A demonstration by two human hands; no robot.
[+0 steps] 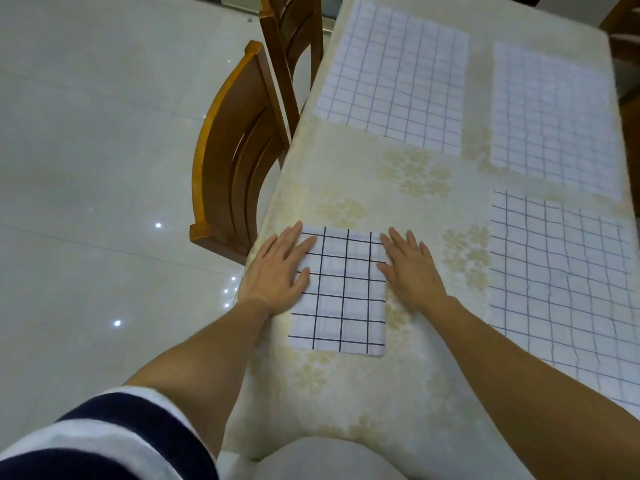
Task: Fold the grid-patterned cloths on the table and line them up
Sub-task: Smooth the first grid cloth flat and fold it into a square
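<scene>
Folded cloth [341,292] lies lower centre on counter [346,168]; left hand [277,268] and right hand [412,271] flat, fingers spread, apparently smoothing its side edges; next, probably take the unfolded cloth [561,278] at right.

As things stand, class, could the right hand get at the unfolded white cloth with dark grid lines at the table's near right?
Probably yes. The right hand lies flat by the folded white grid cloth, holding nothing; only floral tablecloth separates it from the unfolded cloth.

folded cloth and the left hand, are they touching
Touching. Head view: the left hand lies flat, fingers overlapping the folded cloth at its left edge.
</scene>
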